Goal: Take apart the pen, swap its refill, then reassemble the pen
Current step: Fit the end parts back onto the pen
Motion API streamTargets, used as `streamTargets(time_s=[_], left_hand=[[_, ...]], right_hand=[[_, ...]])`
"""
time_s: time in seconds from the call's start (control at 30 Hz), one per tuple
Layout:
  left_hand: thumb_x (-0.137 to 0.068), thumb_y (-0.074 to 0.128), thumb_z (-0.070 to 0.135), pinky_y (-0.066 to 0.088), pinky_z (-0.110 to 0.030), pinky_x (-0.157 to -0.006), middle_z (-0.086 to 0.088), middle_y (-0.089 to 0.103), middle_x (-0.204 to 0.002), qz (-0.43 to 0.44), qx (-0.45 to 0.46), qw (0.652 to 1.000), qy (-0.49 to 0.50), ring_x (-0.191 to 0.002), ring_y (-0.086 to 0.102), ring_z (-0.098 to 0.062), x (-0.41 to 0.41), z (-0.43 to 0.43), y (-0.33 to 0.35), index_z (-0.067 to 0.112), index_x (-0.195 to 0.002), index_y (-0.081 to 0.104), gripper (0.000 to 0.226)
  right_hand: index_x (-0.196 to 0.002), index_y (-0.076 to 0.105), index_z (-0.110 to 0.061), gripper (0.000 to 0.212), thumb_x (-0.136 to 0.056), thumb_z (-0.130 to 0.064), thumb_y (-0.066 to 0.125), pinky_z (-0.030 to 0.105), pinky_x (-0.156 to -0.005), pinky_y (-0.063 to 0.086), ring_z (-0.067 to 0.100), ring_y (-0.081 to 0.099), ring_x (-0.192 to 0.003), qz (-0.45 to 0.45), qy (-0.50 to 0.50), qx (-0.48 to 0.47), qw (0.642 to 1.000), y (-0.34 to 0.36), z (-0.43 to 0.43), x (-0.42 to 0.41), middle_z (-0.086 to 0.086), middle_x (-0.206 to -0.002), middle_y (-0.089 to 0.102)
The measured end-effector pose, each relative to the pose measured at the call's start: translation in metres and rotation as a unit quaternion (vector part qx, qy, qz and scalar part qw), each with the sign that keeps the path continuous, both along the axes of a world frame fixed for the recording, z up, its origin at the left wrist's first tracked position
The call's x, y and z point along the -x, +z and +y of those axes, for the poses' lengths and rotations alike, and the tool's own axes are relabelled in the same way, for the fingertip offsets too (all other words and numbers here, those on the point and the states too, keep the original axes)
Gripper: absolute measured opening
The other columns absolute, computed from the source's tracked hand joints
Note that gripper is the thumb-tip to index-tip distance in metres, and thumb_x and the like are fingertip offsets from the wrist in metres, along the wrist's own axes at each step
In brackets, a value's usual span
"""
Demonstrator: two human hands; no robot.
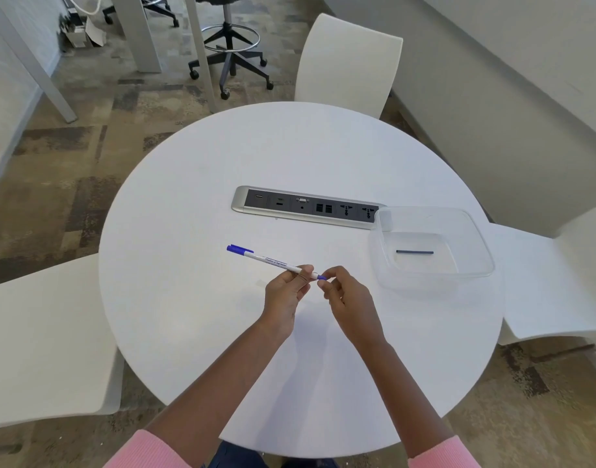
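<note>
A white pen point(273, 261) with a blue cap at its far left end is held above the round white table point(195, 204). My left hand point(284, 298) grips the white barrel near its right end. My right hand point(347, 298) pinches the blue end piece point(320, 277) of the pen between thumb and fingertips. A dark refill point(414, 252) lies flat inside a clear plastic container point(475, 238) to the right of my hands.
A grey power and data socket strip point(306, 207) is set into the table's middle, its right end under the container's corner. White chairs stand at the far side point(350, 62), the left point(43, 339) and the right point(559, 282).
</note>
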State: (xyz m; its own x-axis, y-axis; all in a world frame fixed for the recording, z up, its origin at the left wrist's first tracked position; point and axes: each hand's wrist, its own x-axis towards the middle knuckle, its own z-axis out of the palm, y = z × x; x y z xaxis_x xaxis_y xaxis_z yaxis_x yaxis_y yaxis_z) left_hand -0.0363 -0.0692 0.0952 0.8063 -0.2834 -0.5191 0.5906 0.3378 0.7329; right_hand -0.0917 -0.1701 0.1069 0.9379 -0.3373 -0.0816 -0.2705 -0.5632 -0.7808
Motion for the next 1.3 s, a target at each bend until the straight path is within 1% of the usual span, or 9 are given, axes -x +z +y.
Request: streamTargets(time_s=[0.13, 0.23, 0.33, 0.53, 0.67, 0.83, 0.93, 1.07, 1.3], left_hand=[[-0.089, 0.058, 0.005, 0.045, -0.02, -0.086, 0.001, 0.067, -0.066, 0.013, -0.002, 1.0, 0.005, -0.078, 0.059, -0.013, 0.001, -0.001, -0.002, 0.008, -0.075, 0.066, 0.016], [-0.089, 0.057, 0.004, 0.045, -0.02, -0.086, 0.004, 0.068, -0.062, 0.015, 0.001, 1.0, -0.002, -0.078, 0.058, -0.012, 0.002, -0.001, -0.002, 0.009, -0.075, 0.065, 0.018], [-0.088, 0.057, 0.003, 0.044, -0.027, -0.093, -0.004, 0.062, -0.077, 0.006, -0.004, 1.0, -0.013, -0.083, 0.057, -0.015, 0.003, -0.001, 0.0, 0.01, -0.073, 0.065, 0.018], [-0.087, 0.059, 0.002, 0.042, -0.026, -0.089, 0.004, 0.065, -0.069, -0.025, -0.03, 0.998, -0.038, -0.084, 0.057, -0.014, 0.002, 0.0, -0.003, 0.014, -0.07, 0.066, 0.022], [-0.088, 0.059, 0.005, 0.043, -0.023, -0.083, 0.013, 0.067, -0.058, -0.042, -0.045, 0.997, -0.056, -0.078, 0.057, -0.009, 0.0, 0.001, -0.004, 0.014, -0.07, 0.065, 0.021], [-0.088, 0.06, 0.009, 0.042, -0.025, -0.085, 0.001, 0.064, -0.075, -0.048, -0.054, 0.995, -0.063, -0.083, 0.056, -0.013, 0.0, 0.001, -0.001, 0.014, -0.07, 0.065, 0.019], [-0.087, 0.061, 0.008, 0.039, -0.031, -0.095, -0.001, 0.063, -0.081, -0.026, -0.038, 0.998, -0.045, -0.09, 0.055, -0.018, -0.001, 0.0, 0.0, 0.014, -0.074, 0.065, 0.015], [-0.086, 0.062, 0.009, 0.041, -0.03, -0.093, -0.002, 0.064, -0.085, 0.002, -0.028, 0.999, -0.023, -0.092, 0.057, -0.018, 0.0, -0.001, -0.003, 0.016, -0.076, 0.067, 0.013], [-0.088, 0.06, 0.008, 0.044, -0.023, -0.082, -0.002, 0.065, -0.081, 0.004, -0.015, 1.0, -0.023, -0.085, 0.059, -0.013, 0.003, -0.001, -0.004, 0.016, -0.075, 0.066, 0.016]], right_hand=[[-0.093, 0.057, -0.006, 0.016, -0.093, -0.018, 0.047, 0.039, -0.065, 0.044, 0.027, 0.055, -0.074, -0.04, 0.037, 0.113, 0.992, 0.001, 0.001, -0.001, 0.012, -0.08, 0.062], [-0.089, 0.06, -0.002, 0.019, -0.093, -0.015, 0.047, 0.039, -0.065, 0.042, 0.029, 0.053, -0.072, -0.04, 0.049, 0.126, 0.99, 0.001, 0.0, -0.002, 0.016, -0.078, 0.06], [-0.082, 0.062, -0.003, 0.017, -0.09, -0.011, 0.049, 0.031, -0.062, 0.037, 0.023, 0.051, -0.07, -0.013, 0.021, 0.058, 0.998, 0.001, -0.002, -0.003, 0.009, -0.073, 0.058], [-0.063, 0.059, -0.011, 0.026, -0.087, -0.009, 0.049, 0.028, -0.056, 0.035, 0.017, 0.044, -0.054, 0.076, -0.018, -0.089, 0.993, 0.005, -0.006, -0.009, -0.002, -0.053, 0.049], [-0.052, 0.056, -0.013, 0.037, -0.088, -0.007, 0.05, 0.016, -0.043, 0.033, 0.01, 0.038, -0.04, 0.115, -0.027, -0.22, 0.968, 0.009, -0.013, -0.014, -0.002, -0.044, 0.045], [-0.059, 0.063, -0.012, 0.033, -0.09, -0.013, 0.051, 0.015, -0.044, 0.037, 0.007, 0.039, -0.038, 0.139, -0.059, -0.35, 0.924, 0.007, -0.015, -0.013, -0.008, -0.041, 0.046], [-0.067, 0.064, -0.014, 0.029, -0.092, -0.019, 0.05, 0.017, -0.049, 0.04, 0.007, 0.045, -0.042, 0.084, -0.059, -0.286, 0.953, 0.004, -0.008, -0.01, -0.004, -0.049, 0.051], [-0.086, 0.057, -0.016, 0.01, -0.09, -0.022, 0.052, 0.026, -0.057, 0.038, 0.015, 0.048, -0.057, 0.012, -0.029, -0.045, 0.999, -0.001, -0.002, -0.002, 0.004, -0.061, 0.056], [-0.091, 0.062, -0.003, 0.015, -0.091, -0.013, 0.051, 0.032, -0.064, 0.041, 0.024, 0.053, -0.079, -0.067, 0.014, 0.143, 0.987, -0.001, 0.0, 0.0, 0.013, -0.083, 0.061]])
